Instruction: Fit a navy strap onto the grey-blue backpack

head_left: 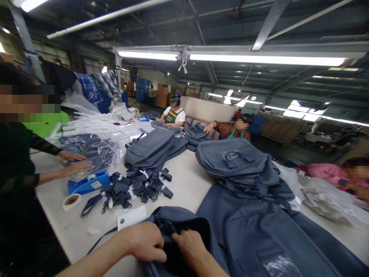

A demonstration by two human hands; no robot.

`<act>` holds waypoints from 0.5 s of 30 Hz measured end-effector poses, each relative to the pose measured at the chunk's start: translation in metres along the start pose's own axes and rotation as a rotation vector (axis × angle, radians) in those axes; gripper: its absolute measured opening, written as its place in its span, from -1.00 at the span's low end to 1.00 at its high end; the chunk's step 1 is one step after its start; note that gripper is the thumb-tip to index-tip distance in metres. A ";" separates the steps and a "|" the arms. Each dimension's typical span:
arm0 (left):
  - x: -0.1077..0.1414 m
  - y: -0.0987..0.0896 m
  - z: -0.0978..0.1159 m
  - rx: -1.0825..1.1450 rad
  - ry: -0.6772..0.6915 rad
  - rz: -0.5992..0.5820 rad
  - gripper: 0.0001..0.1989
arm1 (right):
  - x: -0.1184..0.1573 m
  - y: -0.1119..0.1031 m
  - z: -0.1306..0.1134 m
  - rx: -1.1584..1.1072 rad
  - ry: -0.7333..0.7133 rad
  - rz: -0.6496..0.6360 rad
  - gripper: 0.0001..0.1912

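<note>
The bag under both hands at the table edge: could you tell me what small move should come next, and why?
Probably spread the opening wider. The left hand and right hand both pinch the rim of the grey bag, whose dark mouth gapes only partly between them.

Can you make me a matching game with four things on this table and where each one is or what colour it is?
Things:
1. tape roll
2. tape dispenser
3. strap bundles
4. bag

Clues:
A. blue, beside a co-worker's hands
B. under the left hand and right hand
C. white ring near the table edge
D. dark pile with white bands, mid-table

Pairs: 1-C, 2-A, 3-D, 4-B
</note>
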State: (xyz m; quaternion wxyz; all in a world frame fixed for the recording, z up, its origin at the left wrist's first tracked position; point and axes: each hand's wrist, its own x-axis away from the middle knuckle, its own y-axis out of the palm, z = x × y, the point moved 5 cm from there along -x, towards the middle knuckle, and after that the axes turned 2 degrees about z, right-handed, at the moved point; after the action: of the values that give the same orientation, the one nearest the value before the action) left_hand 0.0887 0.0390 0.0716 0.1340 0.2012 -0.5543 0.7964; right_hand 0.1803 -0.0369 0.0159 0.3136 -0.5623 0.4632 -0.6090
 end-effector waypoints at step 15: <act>0.022 -0.044 0.005 0.393 0.110 0.357 -0.92 | 0.110 -0.066 0.061 -1.354 -0.021 0.297 -0.58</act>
State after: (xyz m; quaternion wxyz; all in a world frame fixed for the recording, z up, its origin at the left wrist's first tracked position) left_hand 0.0894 0.0496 0.1200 -0.0204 0.0789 -0.4079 0.9094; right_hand 0.2303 -0.1242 0.1161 -0.0217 -0.5708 0.8103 -0.1308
